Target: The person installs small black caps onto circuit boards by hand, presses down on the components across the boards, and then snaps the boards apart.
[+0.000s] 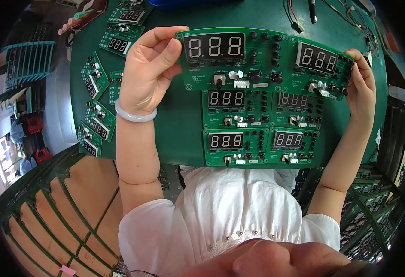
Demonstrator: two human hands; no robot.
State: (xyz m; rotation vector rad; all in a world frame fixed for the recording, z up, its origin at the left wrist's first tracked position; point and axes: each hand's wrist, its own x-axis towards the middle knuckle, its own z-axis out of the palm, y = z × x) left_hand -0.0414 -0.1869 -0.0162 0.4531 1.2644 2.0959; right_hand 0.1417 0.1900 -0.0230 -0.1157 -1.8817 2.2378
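Both hands hold up a green circuit board panel (267,86) made of two boards side by side. Each half carries a three-digit display, black buttons, a knob and white connectors. My left hand (149,69), with a pale bangle at the wrist, pinches the panel's left end between thumb and fingers. At the opposite end, my right hand (363,85) is closed on the edge. Beneath the raised panel, more boards of the same kind (237,123) lie in two rows at the table's near side, partly covered by it.
Several loose circuit boards (91,85) lie along the left of the green table (179,138), some overlapping. A blue container (177,3), a black pen (312,11) and thin wires (345,18) are at the back. Green metal racks (73,221) stand by the near edge.
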